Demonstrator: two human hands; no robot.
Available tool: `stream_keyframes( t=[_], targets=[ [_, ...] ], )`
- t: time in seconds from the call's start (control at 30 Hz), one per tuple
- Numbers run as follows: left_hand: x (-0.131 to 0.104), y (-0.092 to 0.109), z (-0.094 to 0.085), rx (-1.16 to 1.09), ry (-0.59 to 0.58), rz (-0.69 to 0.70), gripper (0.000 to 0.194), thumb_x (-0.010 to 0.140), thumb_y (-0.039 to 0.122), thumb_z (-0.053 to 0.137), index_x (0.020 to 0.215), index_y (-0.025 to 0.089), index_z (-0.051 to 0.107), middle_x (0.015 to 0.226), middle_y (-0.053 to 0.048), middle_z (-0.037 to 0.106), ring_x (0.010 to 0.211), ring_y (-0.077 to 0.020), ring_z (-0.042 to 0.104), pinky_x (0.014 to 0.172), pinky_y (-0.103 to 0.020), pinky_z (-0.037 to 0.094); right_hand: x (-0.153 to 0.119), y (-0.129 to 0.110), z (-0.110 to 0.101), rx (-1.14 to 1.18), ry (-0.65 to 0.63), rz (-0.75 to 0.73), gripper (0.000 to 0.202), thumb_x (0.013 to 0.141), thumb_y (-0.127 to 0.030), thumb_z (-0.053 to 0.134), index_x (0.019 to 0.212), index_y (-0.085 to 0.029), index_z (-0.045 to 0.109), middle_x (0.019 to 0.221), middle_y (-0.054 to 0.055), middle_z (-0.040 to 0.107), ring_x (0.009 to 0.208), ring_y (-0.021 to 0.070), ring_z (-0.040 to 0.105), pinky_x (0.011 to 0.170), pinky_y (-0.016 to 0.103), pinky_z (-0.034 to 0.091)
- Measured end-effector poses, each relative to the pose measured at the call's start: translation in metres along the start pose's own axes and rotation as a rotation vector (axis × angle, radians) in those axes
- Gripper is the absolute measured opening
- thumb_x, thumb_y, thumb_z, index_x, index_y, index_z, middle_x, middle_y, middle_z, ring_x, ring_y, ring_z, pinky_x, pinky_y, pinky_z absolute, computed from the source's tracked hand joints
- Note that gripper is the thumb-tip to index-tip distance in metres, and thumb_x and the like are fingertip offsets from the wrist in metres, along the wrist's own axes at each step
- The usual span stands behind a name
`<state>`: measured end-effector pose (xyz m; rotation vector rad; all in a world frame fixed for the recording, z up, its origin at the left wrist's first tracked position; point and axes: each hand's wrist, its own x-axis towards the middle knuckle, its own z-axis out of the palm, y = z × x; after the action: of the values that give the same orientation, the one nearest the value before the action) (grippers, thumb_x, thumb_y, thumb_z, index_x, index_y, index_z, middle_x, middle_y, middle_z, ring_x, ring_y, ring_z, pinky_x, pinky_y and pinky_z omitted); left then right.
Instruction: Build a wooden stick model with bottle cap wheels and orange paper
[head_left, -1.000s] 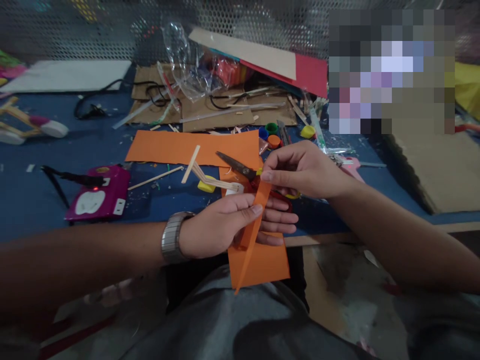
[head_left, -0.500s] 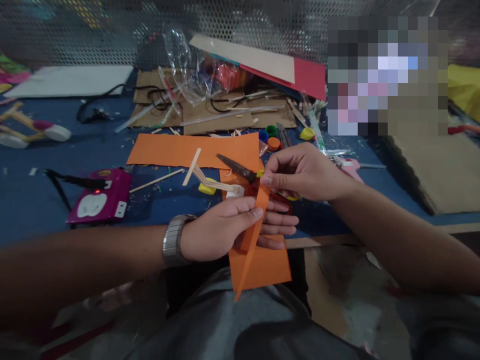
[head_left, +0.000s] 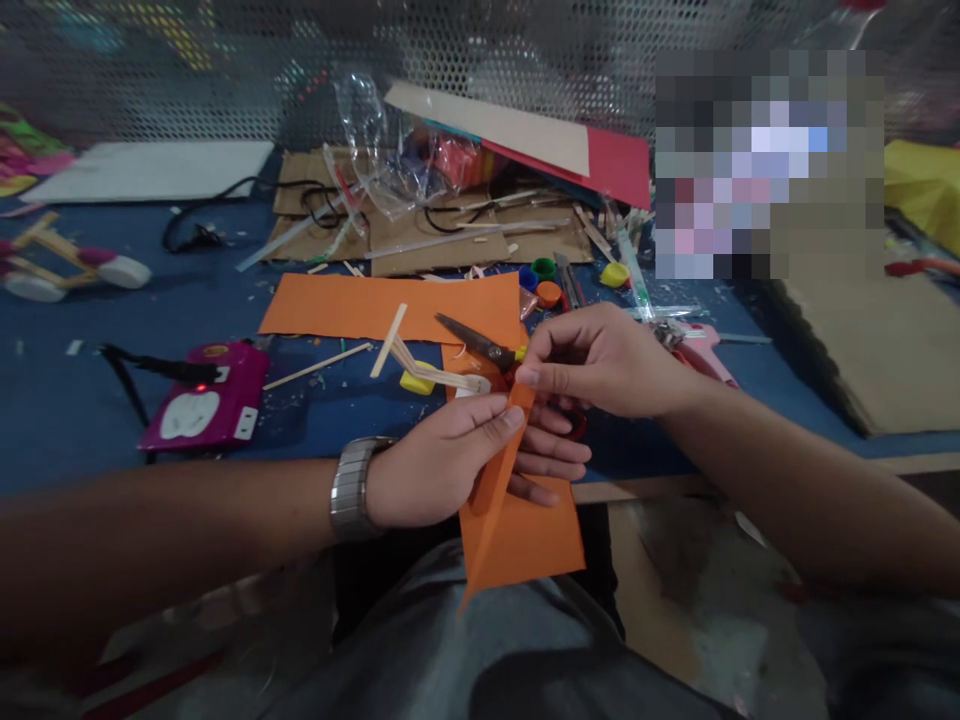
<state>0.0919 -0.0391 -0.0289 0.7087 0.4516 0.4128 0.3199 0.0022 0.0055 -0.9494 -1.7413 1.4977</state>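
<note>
My left hand, with a metal watch on its wrist, pinches a folded orange paper strip between thumb and fingers over the table's front edge. My right hand grips the top end of the same strip with its fingertips. A flat orange sheet hangs below the strip over my lap. Red-handled scissors lie on the blue table just behind my hands. A larger orange sheet lies flat beyond them, with wooden sticks on it.
A magenta box with a lit red light sits at the left. Coloured bottle caps, a pink glue gun, cardboard, clear plastic wrap and red card crowd the back. Brown board lies right.
The view has tilted slightly. My right hand has slid a little lower along the strip, toward my left thumb; both hands keep hold of the paper.
</note>
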Motion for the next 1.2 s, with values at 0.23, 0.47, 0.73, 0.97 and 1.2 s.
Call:
stream_keyframes(
  t=[0.23, 0.47, 0.73, 0.97, 1.2],
  targets=[
    [0.000, -0.001, 0.000, 0.046, 0.008, 0.001, 0.039, 0.116, 0.047, 0.068, 0.128, 0.010, 0.072, 0.140, -0.030, 0.081, 0.127, -0.0330, 0.084, 0.098, -0.038, 0.071, -0.003, 0.000, 0.002, -0.022, 0.035, -0.062, 0.043, 0.088, -0.046, 0.100, 0.072, -0.016, 0.074, 0.058, -0.004, 0.065, 0.049, 0.0067, 0.052, 0.045, 0.019, 0.042],
    [-0.002, 0.001, 0.003, 0.072, 0.045, 0.039, 0.051, 0.104, 0.060, 0.081, 0.114, 0.011, 0.077, 0.115, -0.022, 0.089, 0.104, -0.0280, 0.089, 0.085, -0.032, 0.072, -0.007, -0.002, 0.005, -0.019, 0.003, -0.065, 0.045, 0.094, -0.048, 0.095, 0.074, -0.016, 0.072, 0.058, -0.004, 0.066, 0.050, 0.0073, 0.053, 0.046, 0.019, 0.042],
    [-0.001, 0.001, 0.008, 0.052, 0.081, 0.042, 0.057, 0.095, 0.064, 0.089, 0.109, 0.010, 0.077, 0.100, -0.017, 0.089, 0.093, -0.0241, 0.088, 0.081, -0.030, 0.072, -0.009, 0.002, 0.005, -0.204, 0.008, -0.295, 0.036, 0.105, -0.037, 0.084, 0.078, -0.016, 0.075, 0.064, -0.003, 0.068, 0.056, 0.0078, 0.055, 0.052, 0.020, 0.042],
    [-0.001, 0.000, 0.009, 0.157, 0.095, 0.100, 0.056, 0.098, 0.066, 0.085, 0.103, 0.011, 0.078, 0.099, -0.015, 0.087, 0.088, -0.0213, 0.087, 0.080, -0.027, 0.071, -0.015, -0.001, 0.007, -0.461, -0.001, -0.524, 0.034, 0.113, -0.028, 0.067, 0.080, -0.021, 0.068, 0.070, -0.001, 0.068, 0.064, 0.0119, 0.061, 0.066, 0.026, 0.047],
    [-0.005, 0.004, 0.010, 0.072, 0.086, 0.178, 0.049, 0.100, 0.061, 0.084, 0.099, 0.013, 0.073, 0.096, -0.014, 0.088, 0.085, -0.0226, 0.089, 0.077, -0.029, 0.073, -0.008, 0.000, -0.009, -0.849, 0.073, -0.319, 0.020, 0.112, -0.035, 0.062, 0.101, -0.021, 0.071, 0.086, 0.005, 0.074, 0.075, 0.0195, 0.066, 0.069, 0.032, 0.043]
  ],
)
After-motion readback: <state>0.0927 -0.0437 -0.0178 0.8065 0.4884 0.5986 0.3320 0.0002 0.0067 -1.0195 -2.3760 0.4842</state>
